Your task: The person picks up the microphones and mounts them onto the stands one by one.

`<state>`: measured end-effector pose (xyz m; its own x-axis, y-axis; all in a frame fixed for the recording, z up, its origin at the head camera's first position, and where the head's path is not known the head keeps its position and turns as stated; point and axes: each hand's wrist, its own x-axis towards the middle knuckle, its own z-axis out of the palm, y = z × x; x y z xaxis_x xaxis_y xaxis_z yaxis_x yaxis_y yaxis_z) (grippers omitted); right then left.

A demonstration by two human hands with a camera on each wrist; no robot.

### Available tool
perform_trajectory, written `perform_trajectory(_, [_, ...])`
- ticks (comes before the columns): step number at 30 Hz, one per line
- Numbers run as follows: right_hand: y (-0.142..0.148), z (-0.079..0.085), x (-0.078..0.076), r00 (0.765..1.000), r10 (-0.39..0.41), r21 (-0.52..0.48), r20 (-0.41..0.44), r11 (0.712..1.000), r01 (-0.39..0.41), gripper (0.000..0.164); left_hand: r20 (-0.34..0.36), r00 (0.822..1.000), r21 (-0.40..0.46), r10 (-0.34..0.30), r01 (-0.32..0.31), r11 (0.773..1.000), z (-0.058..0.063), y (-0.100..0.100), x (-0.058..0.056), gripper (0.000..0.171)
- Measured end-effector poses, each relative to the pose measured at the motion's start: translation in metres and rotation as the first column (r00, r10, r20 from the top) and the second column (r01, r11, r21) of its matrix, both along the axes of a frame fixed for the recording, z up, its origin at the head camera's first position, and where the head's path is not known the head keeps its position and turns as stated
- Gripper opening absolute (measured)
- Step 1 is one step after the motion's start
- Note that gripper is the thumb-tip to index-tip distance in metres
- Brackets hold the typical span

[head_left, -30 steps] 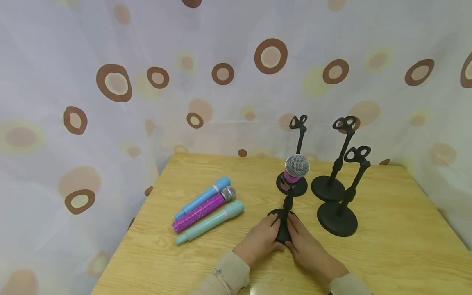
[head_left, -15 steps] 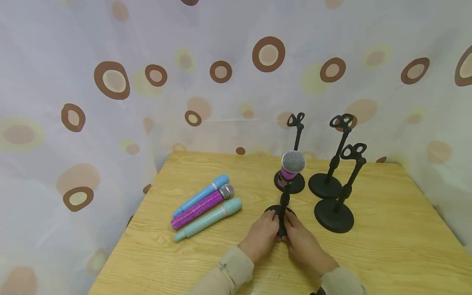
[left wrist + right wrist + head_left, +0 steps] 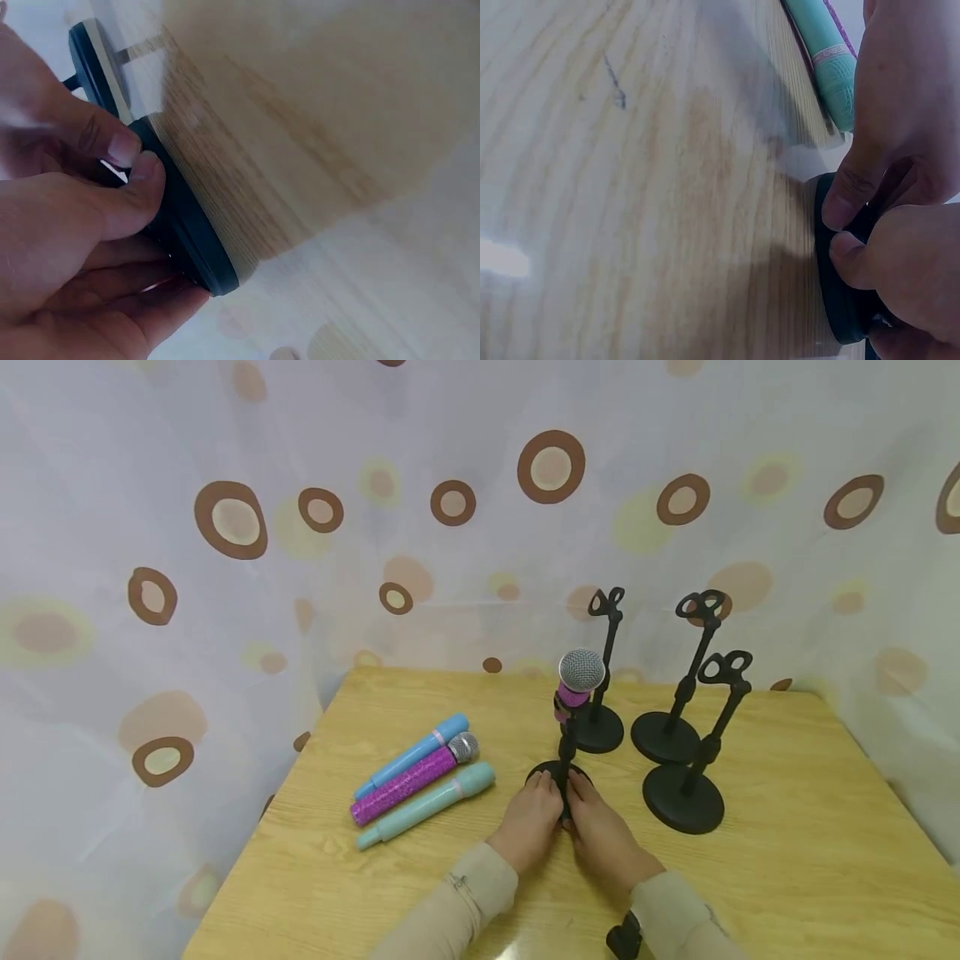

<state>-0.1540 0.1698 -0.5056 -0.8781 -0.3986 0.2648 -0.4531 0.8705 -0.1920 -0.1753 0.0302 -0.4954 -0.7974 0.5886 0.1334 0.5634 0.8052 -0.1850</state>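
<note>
In the head view a black desktop microphone stand (image 3: 567, 745) stands upright, with a purple glitter microphone (image 3: 581, 672) with a silver mesh head in its clip. My left hand (image 3: 530, 823) grips the left side of its round base (image 3: 191, 229), and my right hand (image 3: 604, 841) the right side. Both thumbs press the near rim of the base side by side, as both wrist views show. The base's underside is hidden.
Behind and to the right stand several black stands with bare clips, one (image 3: 595, 727) close behind the held one. On the left lie a blue microphone (image 3: 412, 756), a purple glitter microphone (image 3: 405, 787) and a mint-green microphone (image 3: 427, 806). A patterned curtain (image 3: 375, 552) hangs behind the wooden table (image 3: 300, 893).
Both hands have shifted the stand with its microphone leftward and slightly away across the table. The other stands and the lying microphones have stayed in place.
</note>
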Motion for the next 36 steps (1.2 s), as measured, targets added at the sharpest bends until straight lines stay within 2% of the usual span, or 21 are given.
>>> perform_trajectory(3, [-0.002,0.002,-0.005,1.000,0.016,-0.006,-0.027,1.000,-0.016,0.052,-0.087,0.996,-0.069,0.016,-0.022,0.997,-0.001,0.002,-0.003,0.036])
perform_trajectory(8, [-0.007,0.003,-0.014,0.999,0.022,-0.013,-0.049,1.000,-0.023,0.045,-0.194,0.979,-0.105,0.067,-0.089,0.990,-0.001,0.005,-0.004,0.030])
perform_trajectory(13, [-0.012,0.003,-0.024,1.000,-0.012,-0.025,0.016,1.000,0.012,0.041,-0.219,0.967,-0.094,0.133,-0.156,0.983,0.001,0.005,-0.007,0.030])
perform_trajectory(16, [-0.014,0.002,-0.031,0.999,-0.015,-0.043,0.051,0.999,0.017,0.039,-0.233,0.962,-0.076,0.146,-0.167,0.983,0.000,0.004,-0.011,0.029])
perform_trajectory(19, [-0.015,0.001,-0.038,0.999,0.001,-0.056,0.040,0.998,0.001,0.038,-0.250,0.958,-0.067,0.139,-0.161,0.985,-0.003,0.002,-0.018,0.028])
perform_trajectory(22, [-0.015,0.001,-0.044,0.999,0.016,-0.078,0.046,0.997,-0.012,0.040,-0.221,0.967,-0.073,0.128,-0.147,0.986,-0.004,-0.001,-0.028,0.028])
perform_trajectory(27, [-0.015,0.003,-0.053,0.993,0.032,-0.107,0.115,0.994,-0.020,0.048,-0.069,0.988,-0.045,0.140,-0.143,0.989,0.000,-0.007,-0.042,0.029])
perform_trajectory(30, [-0.016,0.004,-0.059,0.989,0.039,-0.095,0.142,0.995,-0.026,0.049,0.006,0.991,-0.019,0.135,-0.135,0.991,0.004,-0.010,-0.047,0.031])
perform_trajectory(36, [-0.017,0.002,-0.069,0.982,0.047,-0.083,0.184,0.996,-0.032,0.051,0.076,0.989,0.012,0.130,-0.132,0.991,0.011,-0.014,-0.055,0.030])
